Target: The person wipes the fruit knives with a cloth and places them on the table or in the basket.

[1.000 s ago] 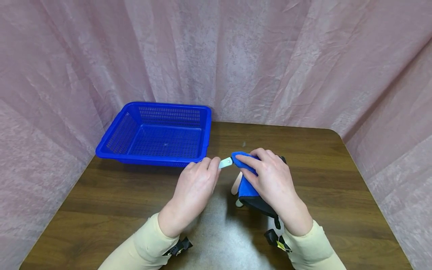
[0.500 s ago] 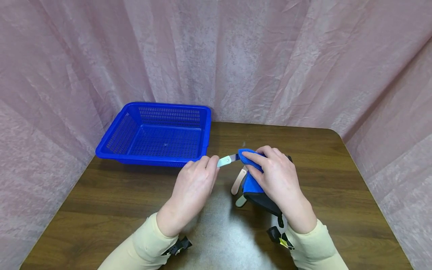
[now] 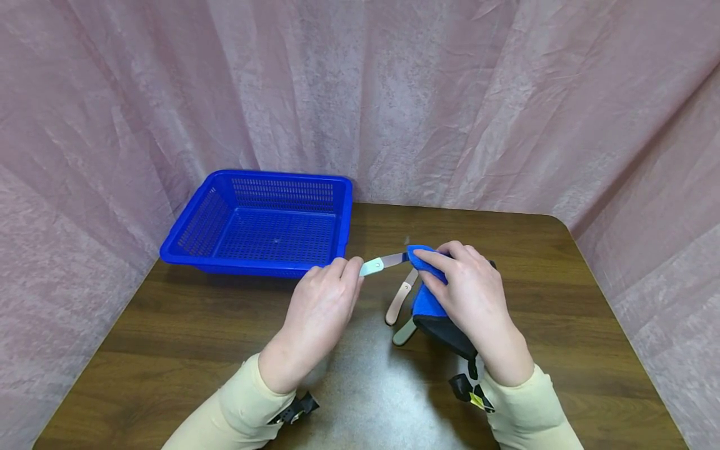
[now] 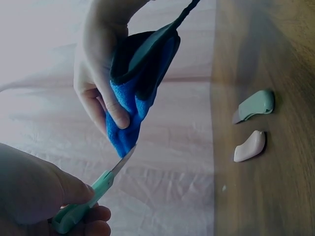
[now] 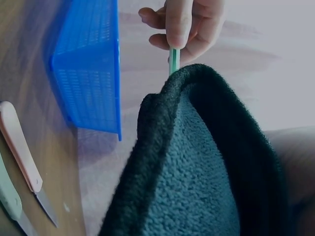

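Observation:
My left hand (image 3: 320, 309) grips the mint-green handle of a small knife (image 3: 372, 267), its blade pointing right. My right hand (image 3: 469, 290) pinches a blue cloth (image 3: 429, 303) with black edging, folded over the blade's tip. Most of the blade shows bare in the head view, and in the left wrist view the cloth (image 4: 130, 105) hangs from my fingers. Below the cloth, a pink-handled knife (image 3: 398, 305) and a darker green-handled knife (image 3: 404, 332) lie on the table. In the right wrist view the cloth (image 5: 192, 177) hides my right fingers.
A blue plastic basket (image 3: 255, 270) with slotted walls stands at the back left of the wooden table (image 3: 534, 262). Pink curtains (image 3: 450, 106) hang behind the table and at its sides. Each wrist wears a dark camera strap.
My right hand has slid right and slightly away with the cloth, baring more of the knife blade. The two knives on the table show more now. My left hand has barely shifted left.

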A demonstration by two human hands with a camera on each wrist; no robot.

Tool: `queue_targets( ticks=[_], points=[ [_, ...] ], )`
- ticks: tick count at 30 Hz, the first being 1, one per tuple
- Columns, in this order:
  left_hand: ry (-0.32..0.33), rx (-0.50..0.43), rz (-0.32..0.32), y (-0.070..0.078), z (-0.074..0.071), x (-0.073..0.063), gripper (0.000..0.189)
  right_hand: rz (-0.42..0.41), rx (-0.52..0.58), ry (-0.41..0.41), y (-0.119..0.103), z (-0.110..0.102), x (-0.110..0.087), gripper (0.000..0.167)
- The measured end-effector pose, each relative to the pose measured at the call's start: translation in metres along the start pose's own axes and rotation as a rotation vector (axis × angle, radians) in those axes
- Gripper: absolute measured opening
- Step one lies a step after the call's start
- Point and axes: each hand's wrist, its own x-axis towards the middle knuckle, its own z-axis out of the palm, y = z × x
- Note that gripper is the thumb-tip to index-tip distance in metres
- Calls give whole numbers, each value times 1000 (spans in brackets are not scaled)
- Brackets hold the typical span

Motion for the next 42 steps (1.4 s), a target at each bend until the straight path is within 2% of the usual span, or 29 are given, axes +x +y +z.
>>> queue_targets(
  ticks=[9,19,37,42],
  points=[
    [6,-3,-9,-2,-2,1,21,21,-16,2,4,-3,-1,37],
    [8,-5,-21,-4,-3,1,21,84,-30,18,5,-7,-3,36],
    [16,-11,1,-2,1,-1,24,-92,13,36,-19,3,-6,41],
    [13,-12,5,-2,2,-1,25,-117,18,38,-23,5,-7,41]
  ],
)
